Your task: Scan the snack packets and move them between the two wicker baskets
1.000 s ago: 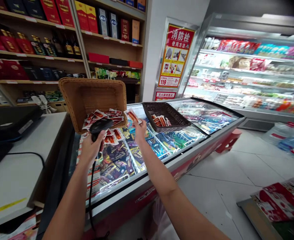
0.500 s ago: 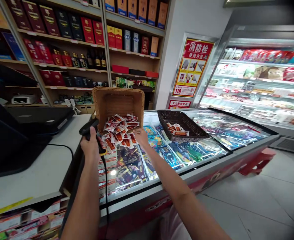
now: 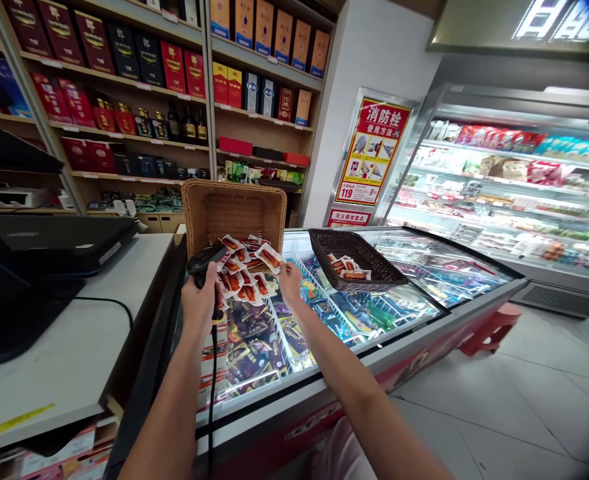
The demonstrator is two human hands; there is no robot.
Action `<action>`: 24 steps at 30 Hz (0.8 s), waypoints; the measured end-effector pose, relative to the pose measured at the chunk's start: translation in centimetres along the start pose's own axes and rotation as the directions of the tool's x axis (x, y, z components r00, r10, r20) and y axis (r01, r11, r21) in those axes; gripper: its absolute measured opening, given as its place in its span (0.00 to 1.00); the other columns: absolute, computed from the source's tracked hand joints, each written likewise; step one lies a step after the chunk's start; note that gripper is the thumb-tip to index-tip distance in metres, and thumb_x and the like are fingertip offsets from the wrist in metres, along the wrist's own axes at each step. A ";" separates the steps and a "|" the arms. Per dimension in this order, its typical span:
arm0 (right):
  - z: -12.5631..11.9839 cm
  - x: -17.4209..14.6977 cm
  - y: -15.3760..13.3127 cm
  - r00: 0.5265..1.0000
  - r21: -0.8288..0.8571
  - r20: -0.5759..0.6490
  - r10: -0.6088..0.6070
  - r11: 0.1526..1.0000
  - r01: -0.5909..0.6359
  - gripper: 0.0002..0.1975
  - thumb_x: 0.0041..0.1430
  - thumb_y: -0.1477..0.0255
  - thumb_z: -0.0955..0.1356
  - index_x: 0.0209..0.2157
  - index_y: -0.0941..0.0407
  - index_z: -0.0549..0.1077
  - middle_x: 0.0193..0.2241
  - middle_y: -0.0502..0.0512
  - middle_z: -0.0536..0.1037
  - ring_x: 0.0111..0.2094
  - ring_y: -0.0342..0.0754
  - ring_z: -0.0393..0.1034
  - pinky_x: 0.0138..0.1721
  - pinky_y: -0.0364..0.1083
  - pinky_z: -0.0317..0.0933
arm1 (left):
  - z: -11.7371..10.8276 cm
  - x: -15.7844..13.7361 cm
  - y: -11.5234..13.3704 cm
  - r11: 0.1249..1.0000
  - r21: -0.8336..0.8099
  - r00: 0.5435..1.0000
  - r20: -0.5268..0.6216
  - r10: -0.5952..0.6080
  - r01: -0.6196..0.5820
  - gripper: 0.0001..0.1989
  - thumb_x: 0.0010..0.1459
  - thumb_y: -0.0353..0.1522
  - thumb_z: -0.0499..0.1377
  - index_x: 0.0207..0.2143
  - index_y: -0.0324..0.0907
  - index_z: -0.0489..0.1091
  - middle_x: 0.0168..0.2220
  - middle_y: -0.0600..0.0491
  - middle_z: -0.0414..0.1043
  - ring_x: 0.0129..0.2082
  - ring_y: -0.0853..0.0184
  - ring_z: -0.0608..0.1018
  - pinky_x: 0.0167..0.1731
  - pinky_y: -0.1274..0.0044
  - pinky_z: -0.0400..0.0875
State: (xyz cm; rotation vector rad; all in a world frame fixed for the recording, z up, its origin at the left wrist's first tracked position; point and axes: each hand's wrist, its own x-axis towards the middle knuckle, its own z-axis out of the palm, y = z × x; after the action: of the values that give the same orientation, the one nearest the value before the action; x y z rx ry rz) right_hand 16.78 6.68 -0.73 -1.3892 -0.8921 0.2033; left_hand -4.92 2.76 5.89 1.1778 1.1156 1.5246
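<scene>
My left hand [image 3: 198, 299] is wrapped round a black corded barcode scanner [image 3: 205, 261], its head turned toward the pile of snacks. Between the fingertips of my right hand [image 3: 290, 279] is one packaged sausage [image 3: 270, 257], lifted at the pile's right edge. Many more small clear packs with reddish-brown sausages [image 3: 244, 283] spill from a tan wicker basket [image 3: 234, 208] lying on its side. Some of the pile is hidden behind the scanner. To the right, a dark brown woven basket [image 3: 319, 245] contains several similar packs [image 3: 348, 267].
Both baskets rest on a glass-topped chest freezer [image 3: 369, 350] full of packaged goods. A white counter [image 3: 74, 320] with a black machine [image 3: 54, 250] stands at left. Behind are shelves of boxed bottles [image 3: 139, 120]. A red stool [image 3: 491, 328] and refrigerated shelves [image 3: 509, 180] are at right.
My right hand has raised one packaged sausage from the pile's edge. The scanner in my left hand has moved right, closer to the packs. The view has shifted slightly right.
</scene>
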 end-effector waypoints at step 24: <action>-3.8 -0.4 0.3 0.937 -0.008 -0.138 -0.321 0.946 0.323 0.21 0.70 0.54 0.58 0.28 0.52 0.64 0.27 0.51 0.69 0.30 0.46 0.62 0.37 0.45 0.59 | 2.7 -2.7 -0.4 0.895 0.392 0.932 0.357 0.066 -0.213 0.25 0.56 0.55 0.60 0.23 0.45 0.62 0.15 0.56 0.66 0.13 0.68 0.68 0.18 0.76 0.60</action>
State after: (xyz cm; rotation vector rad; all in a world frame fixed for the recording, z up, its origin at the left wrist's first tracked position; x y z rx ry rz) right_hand 19.12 3.64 -0.89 -1.2065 -0.9851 -0.1351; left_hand -1.83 0.60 5.39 1.7802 1.1769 1.1462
